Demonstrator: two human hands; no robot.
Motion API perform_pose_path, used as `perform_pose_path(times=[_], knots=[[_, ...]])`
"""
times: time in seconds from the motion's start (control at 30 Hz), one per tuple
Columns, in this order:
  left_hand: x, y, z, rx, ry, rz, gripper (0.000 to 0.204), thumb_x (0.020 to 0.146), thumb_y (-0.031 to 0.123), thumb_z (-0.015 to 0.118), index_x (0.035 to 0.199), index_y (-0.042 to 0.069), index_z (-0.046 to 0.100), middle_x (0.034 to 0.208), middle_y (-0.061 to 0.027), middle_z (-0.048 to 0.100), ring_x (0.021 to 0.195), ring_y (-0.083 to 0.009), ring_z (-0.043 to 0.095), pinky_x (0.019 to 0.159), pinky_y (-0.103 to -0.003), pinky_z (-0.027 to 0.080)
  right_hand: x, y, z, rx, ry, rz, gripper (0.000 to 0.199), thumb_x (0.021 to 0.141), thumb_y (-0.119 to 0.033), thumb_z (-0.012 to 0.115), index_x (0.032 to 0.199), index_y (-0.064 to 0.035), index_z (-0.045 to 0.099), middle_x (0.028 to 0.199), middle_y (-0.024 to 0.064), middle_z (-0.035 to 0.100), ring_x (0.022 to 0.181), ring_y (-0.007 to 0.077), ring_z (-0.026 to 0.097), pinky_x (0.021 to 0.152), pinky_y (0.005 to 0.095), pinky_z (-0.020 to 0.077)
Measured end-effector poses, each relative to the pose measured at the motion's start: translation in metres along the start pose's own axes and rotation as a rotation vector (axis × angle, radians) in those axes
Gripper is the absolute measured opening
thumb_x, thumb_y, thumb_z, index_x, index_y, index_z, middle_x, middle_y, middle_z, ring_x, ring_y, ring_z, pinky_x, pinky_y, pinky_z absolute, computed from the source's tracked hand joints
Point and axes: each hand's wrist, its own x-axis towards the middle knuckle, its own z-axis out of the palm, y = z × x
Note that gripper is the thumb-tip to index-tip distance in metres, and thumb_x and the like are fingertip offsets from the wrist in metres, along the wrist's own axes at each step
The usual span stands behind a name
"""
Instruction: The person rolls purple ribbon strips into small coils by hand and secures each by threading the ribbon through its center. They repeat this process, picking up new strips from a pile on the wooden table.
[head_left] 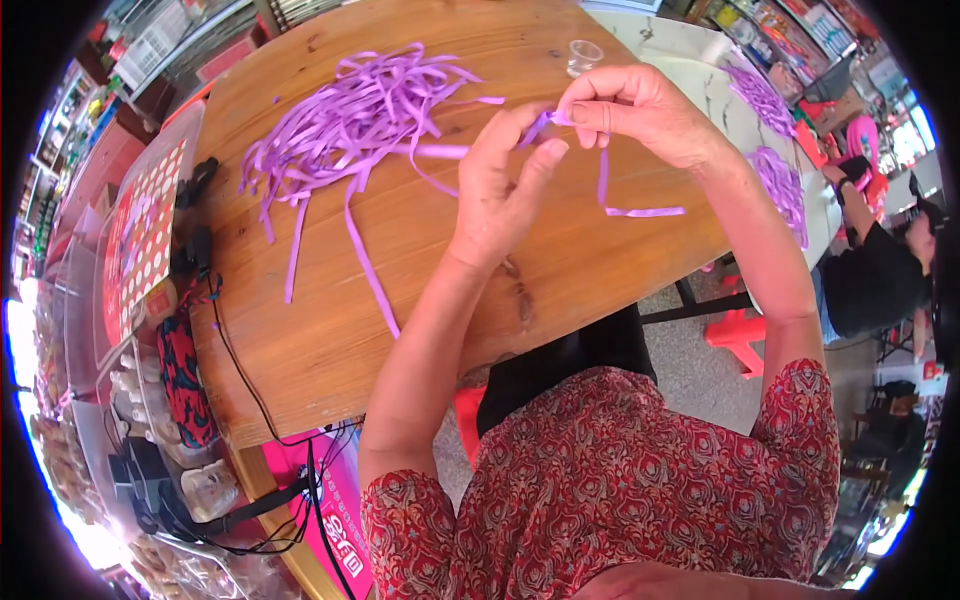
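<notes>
Both my hands are raised over the wooden table, close together, working one purple ribbon point(604, 180). My right hand point(640, 112) pinches it between thumb and fingertips. A loose tail drops below that hand and bends to the right along the table. My left hand point(503, 178) has its fingers curled around a folded or knotted part of the ribbon, with the thumb raised; the exact shape there is too small to make out. To the left of my hands lies a large tangled heap of purple ribbons point(370, 110), several ends trailing toward me.
A small clear plastic cup point(584, 57) stands beyond my right hand on the wooden table point(290, 370). More purple ribbons point(778, 190) lie on a white marbled table point(690, 62) at right. Black cables point(235, 350) run along the left edge. Another person point(880, 270) sits at far right.
</notes>
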Motion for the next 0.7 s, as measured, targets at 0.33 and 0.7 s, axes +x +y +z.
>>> perform_pose_path(times=[0.33,0.7], knots=[[-0.003,-0.005,0.003,0.102,0.080,-0.139,0.004,0.081,0.006,0.064,0.082,0.003,0.062,0.065,-0.0006,0.044,0.062,-0.0100,0.043,0.056,-0.022,0.036,-0.069,0.027,-0.042,0.010,0.120,0.227,0.017,0.087,-0.016,0.058,0.095,-0.0020,0.065,0.070,-0.0026,0.055,0.066,0.0046,0.050,0.059,0.0196,0.0404],[0.004,0.002,0.009,0.964,-0.033,0.196,0.045,0.071,0.001,0.063,0.114,0.003,0.052,0.109,-0.0178,0.052,0.098,-0.0340,0.051,0.081,-0.042,0.042,-0.108,0.063,-0.048,-0.132,0.287,0.219,0.012,0.087,-0.010,0.058,0.091,-0.0003,0.063,0.072,-0.0014,0.055,0.069,0.0066,0.052,0.060,0.0213,0.0398]])
